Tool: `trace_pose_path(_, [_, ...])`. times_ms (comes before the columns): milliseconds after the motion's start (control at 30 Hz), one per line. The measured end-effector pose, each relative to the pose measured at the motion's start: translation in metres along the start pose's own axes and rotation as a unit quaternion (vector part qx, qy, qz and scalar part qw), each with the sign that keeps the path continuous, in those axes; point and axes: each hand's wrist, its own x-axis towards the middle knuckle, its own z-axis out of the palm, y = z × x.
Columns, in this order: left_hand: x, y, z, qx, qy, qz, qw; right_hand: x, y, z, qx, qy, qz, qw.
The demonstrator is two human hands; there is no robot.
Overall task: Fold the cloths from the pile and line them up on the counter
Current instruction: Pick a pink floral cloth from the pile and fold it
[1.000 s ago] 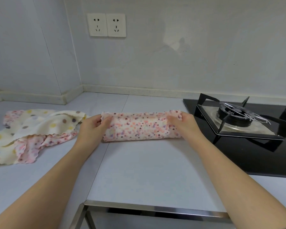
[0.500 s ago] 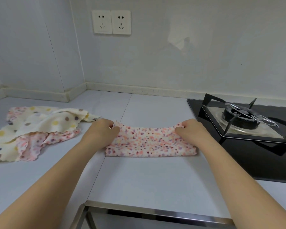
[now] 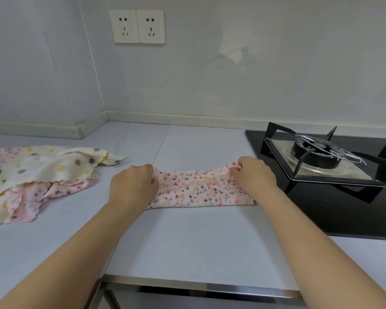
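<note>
The left hand (image 3: 133, 186) is curled into a pinch on the left end of the speckled cloth (image 3: 198, 192), and the right hand (image 3: 252, 175) is clamped the same way on the right end, both at the cloth's far edge, which is lifted a little and drawn taut between them. Whether each pinch takes one layer or several is hidden under the backs of the hands. The cloth lies as a long band across the middle of the counter (image 3: 187, 246), its near edge flat on the surface, well back from the counter's front edge. Toward the left edge sits the pile (image 3: 42, 175) of unfolded cloths, loose and rumpled; just beside the cloth's right end is the hob (image 3: 321, 197). This looks like a fold of the first cloth in progress, with none lined up yet. The next move probably calls for carrying both pinched corners together so the edges meet squarely, then pressing the fold flat, keeping clear of the hob.
</note>
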Motion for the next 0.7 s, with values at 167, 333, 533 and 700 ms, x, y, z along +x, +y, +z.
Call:
trace_pose_path(167, [0.007,-0.004,0.007,-0.057,-0.017,0.034,0.998,0.003,0.000,0.005,-0.035,0.014,-0.030,0.999])
trace_pose_path(333, [0.016,-0.009,0.010,-0.101,-0.091,0.019,0.990,0.006,0.001,0.004,-0.033,-0.005,-0.071,0.997])
trace_pose_path(533, [0.013,-0.013,0.005,-0.296,-0.072,-0.034,0.952,0.004,0.003,0.004,0.106,0.020,-0.087,0.990])
trace_pose_path(700, [0.010,-0.016,-0.005,-0.457,-0.031,-0.074,0.886,0.001,0.001,-0.003,0.289,0.064,-0.086,0.951])
